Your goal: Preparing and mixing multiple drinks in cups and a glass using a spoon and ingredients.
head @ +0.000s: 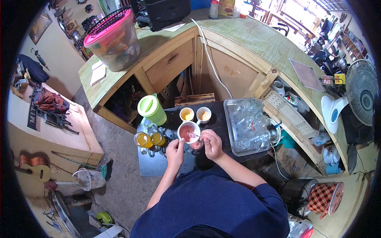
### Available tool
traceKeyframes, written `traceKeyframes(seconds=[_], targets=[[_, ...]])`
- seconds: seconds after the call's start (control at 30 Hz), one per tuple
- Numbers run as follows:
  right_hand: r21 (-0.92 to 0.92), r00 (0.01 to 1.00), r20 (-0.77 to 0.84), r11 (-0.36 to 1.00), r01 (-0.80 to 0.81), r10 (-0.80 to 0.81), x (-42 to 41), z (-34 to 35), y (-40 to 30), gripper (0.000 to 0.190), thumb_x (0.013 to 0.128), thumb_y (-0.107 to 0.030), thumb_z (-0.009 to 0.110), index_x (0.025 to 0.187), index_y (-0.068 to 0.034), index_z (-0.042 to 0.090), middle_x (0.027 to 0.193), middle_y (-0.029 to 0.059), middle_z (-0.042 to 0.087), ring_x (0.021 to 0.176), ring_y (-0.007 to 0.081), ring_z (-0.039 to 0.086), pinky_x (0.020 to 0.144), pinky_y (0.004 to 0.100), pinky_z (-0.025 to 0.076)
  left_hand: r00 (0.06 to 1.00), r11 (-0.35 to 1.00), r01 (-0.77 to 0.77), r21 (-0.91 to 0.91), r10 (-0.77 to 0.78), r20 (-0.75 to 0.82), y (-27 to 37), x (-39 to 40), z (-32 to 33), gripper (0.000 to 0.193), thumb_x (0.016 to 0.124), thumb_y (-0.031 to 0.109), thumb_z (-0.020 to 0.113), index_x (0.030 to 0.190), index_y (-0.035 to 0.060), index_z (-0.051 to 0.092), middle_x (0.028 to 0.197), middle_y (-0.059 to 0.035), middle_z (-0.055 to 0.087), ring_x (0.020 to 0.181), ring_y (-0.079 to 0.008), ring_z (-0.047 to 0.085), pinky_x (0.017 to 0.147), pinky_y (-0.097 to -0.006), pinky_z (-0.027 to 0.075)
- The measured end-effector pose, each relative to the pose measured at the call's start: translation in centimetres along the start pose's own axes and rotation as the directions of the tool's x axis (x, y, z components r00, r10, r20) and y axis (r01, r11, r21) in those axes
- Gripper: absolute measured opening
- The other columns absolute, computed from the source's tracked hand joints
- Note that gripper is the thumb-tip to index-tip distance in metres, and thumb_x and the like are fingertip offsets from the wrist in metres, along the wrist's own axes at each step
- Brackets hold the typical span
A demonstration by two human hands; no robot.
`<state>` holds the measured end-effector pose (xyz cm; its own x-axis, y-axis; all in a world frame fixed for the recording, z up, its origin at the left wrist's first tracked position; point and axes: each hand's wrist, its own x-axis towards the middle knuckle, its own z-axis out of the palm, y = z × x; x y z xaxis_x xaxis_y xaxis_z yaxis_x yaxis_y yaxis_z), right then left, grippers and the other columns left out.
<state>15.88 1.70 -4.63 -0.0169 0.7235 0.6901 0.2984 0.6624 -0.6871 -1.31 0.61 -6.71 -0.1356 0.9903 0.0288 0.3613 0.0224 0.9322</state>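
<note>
A white cup (188,132) with reddish contents is held tilted over the low dark table by my left hand (175,152), whose fingers grip its lower left rim. Pinched in my right hand (212,144) is a spoon (193,135), its bowl end inside the cup. Just below the cup, partly hidden, sits a glass (196,145) with pinkish-red contents. Two more white cups stand beyond: the left cup (187,114) has yellow contents, the right cup (204,114) orange-yellow residue. To the left, glass mugs (143,140) hold orange-yellow liquid.
A green lidded pitcher (152,110) stands at the table's back left. On the right, a metal tray (233,134) carries several clear glasses (253,128). A wooden counter (244,38) curves around, bearing a pink-lidded plastic bucket (114,44) and a fan (360,92). A white cable (212,59) hangs down its front.
</note>
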Motion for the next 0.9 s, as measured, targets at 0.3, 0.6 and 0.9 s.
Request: traceKeyframes(seconds=[0.3,0.6,0.9], targets=[[0.279,0.824,-0.203,0.838,-0.470,0.529,-1.1,1.9,0.6,0.025,0.100,-0.018,0.035,0.084,-0.003,0.049,0.075,0.0042,0.051,0.063,0.0112,0.054,0.057,0.0253,0.044,0.998,0.996,-0.041,0.082,0.037,0.045,1.1,-0.3,0.0,0.038,0.090,0.025,0.056,0.067,-0.0043,0.047,0.058,-0.0102,0.040,0.059,-0.0168,0.039,0.056,-0.0325,0.034],[0.702,0.465,-0.187,0.449,-0.553,0.865,-0.9,0.1,2.5,0.025,0.100,-0.028,0.032,0.093,-0.007,0.045,0.080,0.0073,0.052,0.059,0.0154,0.057,0.053,0.0255,0.044,0.989,0.989,0.144,-0.041,-0.142,0.042,0.7,-0.3,-0.2,0.038,0.090,0.027,0.056,0.068,-0.0030,0.053,0.056,-0.0038,0.045,0.056,-0.0115,0.041,0.053,-0.0309,0.035],[0.288,0.747,-0.336,0.818,-0.498,0.574,-2.0,-1.4,1.7,0.024,0.100,-0.023,0.034,0.092,-0.004,0.048,0.083,0.0064,0.053,0.064,0.0124,0.056,0.059,0.0244,0.045,0.963,0.929,0.259,-0.265,-0.270,-0.007,-2.2,1.6,-1.3,0.039,0.091,0.032,0.055,0.058,0.0116,0.051,0.055,0.0066,0.040,0.049,-0.0050,0.034,0.045,-0.0231,0.023]])
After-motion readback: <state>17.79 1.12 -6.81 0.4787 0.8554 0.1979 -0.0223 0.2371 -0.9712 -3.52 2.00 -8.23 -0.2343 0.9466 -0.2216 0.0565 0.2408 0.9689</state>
